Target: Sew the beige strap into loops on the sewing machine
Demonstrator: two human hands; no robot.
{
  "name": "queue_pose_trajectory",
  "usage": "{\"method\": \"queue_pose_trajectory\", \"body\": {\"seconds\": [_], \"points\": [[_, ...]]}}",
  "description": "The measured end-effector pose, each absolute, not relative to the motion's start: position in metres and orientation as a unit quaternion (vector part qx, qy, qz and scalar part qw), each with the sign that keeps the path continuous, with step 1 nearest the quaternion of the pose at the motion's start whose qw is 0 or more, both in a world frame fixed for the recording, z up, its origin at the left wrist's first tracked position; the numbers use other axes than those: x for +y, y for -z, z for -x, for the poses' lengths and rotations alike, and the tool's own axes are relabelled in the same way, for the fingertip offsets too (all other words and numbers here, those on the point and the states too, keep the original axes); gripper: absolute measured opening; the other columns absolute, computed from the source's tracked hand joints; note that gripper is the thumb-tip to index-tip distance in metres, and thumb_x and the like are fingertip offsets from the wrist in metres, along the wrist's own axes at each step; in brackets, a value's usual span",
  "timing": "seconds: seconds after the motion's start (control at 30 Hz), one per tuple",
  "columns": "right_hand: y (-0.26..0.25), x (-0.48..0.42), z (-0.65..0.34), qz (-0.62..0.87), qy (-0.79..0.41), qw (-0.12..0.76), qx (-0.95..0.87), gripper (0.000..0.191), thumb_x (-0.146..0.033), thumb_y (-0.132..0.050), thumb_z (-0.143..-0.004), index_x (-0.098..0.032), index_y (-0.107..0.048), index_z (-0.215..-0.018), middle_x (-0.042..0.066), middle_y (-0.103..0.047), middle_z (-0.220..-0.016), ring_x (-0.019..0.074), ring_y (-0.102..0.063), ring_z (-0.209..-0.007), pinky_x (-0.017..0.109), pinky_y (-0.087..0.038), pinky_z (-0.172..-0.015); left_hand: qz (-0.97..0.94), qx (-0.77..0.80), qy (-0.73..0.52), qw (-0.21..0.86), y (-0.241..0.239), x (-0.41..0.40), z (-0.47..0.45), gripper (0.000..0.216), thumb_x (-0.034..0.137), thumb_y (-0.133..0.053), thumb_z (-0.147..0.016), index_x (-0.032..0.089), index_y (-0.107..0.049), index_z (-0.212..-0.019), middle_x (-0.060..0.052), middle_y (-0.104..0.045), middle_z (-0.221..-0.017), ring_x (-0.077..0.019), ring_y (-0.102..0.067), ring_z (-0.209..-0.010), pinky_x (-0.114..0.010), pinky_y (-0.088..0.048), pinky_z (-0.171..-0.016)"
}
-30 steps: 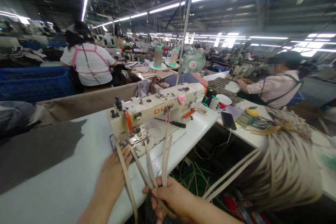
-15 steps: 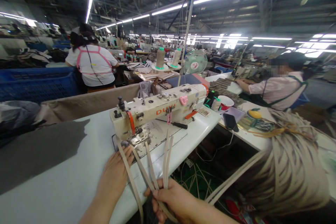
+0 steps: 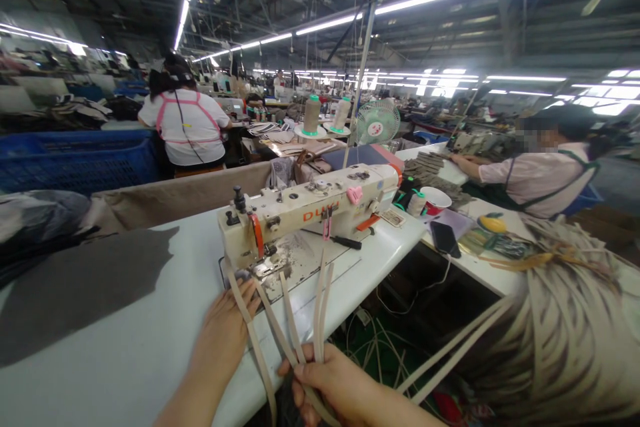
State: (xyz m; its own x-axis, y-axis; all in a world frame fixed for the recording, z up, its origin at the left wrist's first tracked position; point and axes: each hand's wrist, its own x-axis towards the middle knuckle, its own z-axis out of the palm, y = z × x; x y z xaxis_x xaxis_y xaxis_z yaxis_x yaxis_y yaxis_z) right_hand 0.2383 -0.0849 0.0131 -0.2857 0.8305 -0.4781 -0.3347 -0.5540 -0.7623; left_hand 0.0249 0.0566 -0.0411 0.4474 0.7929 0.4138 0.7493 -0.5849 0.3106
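Note:
Fabric strips (image 3: 291, 320), narrow and beige, fan out from my right hand (image 3: 325, 373), which is closed around several of them at the table's front edge. Their free ends point up toward the sewing machine (image 3: 300, 207), a white one with orange letters. My left hand (image 3: 227, 323) lies flat on the table with its fingers stretched to the needle area, beside the metal needle plate (image 3: 267, 267). Another beige strip (image 3: 257, 347) comes down from the machine head, crosses over my left fingers and hangs past the edge. My left fingertips are partly hidden.
A large bundle of beige strips (image 3: 555, 333) fills the right side. A dark-handled tool (image 3: 347, 242) lies on the machine bed. A phone (image 3: 444, 239) and a white-and-red tub (image 3: 436, 199) stand beyond. Grey material (image 3: 90, 280) covers the table's left. Two co-workers sit further off.
The view has shifted slightly, so the machine and surroundings appear a little further right and lower. Both hands keep nearly the same pose, with the strips still in my right hand.

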Motion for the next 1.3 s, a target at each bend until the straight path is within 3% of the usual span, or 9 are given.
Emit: {"method": "queue_pose_trajectory", "body": {"seconds": [0.27,0.53,0.93,1.3], "points": [[-0.023,-0.089,-0.237,0.451,-0.754,0.402,-0.259,0.050,-0.048,-0.081,-0.072,-0.012,-0.069,-0.105,-0.005,-0.064,-0.057,0.0082,-0.051,-0.037,0.026,-0.054,-0.042,-0.836,0.461,-0.293,0.049,0.031,0.050,-0.030,0.043,0.039,-0.038,-0.108,0.021,-0.067,-0.136,-0.009,-0.067,-0.144,-0.0286,-0.060,-0.137,-0.052,-0.046,-0.118],[-0.031,-0.091,-0.236,0.483,-0.740,0.391,-0.256,0.047,-0.051,-0.083,-0.075,-0.014,-0.071,-0.102,-0.005,-0.063,-0.059,0.0067,-0.049,-0.039,0.021,-0.053,-0.040,-0.825,0.490,-0.279,0.052,0.011,0.045,-0.037,0.039,0.034,-0.042,-0.109,0.019,-0.065,-0.137,-0.012,-0.068,-0.142,-0.0287,-0.060,-0.136,-0.054,-0.048,-0.115],[-0.008,-0.085,-0.239,0.477,-0.748,0.382,-0.259,0.059,-0.060,-0.087,-0.066,-0.014,-0.075,-0.100,-0.005,-0.061,-0.055,0.0068,-0.045,-0.034,0.023,-0.050,-0.035,-0.819,0.490,-0.294,0.051,0.011,0.046,-0.039,0.036,0.034,-0.046,-0.109,0.020,-0.064,-0.137,-0.011,-0.069,-0.140,-0.0266,-0.062,-0.134,-0.052,-0.048,-0.116],[-0.024,-0.088,-0.239,0.500,-0.742,0.372,-0.246,0.057,-0.054,-0.090,-0.066,-0.014,-0.076,-0.105,-0.004,-0.064,-0.059,0.0078,-0.051,-0.039,0.022,-0.051,-0.038,-0.816,0.499,-0.286,0.059,0.004,0.044,-0.039,0.036,0.034,-0.049,-0.109,0.021,-0.062,-0.139,-0.010,-0.067,-0.144,-0.0256,-0.059,-0.137,-0.049,-0.046,-0.117]]}}
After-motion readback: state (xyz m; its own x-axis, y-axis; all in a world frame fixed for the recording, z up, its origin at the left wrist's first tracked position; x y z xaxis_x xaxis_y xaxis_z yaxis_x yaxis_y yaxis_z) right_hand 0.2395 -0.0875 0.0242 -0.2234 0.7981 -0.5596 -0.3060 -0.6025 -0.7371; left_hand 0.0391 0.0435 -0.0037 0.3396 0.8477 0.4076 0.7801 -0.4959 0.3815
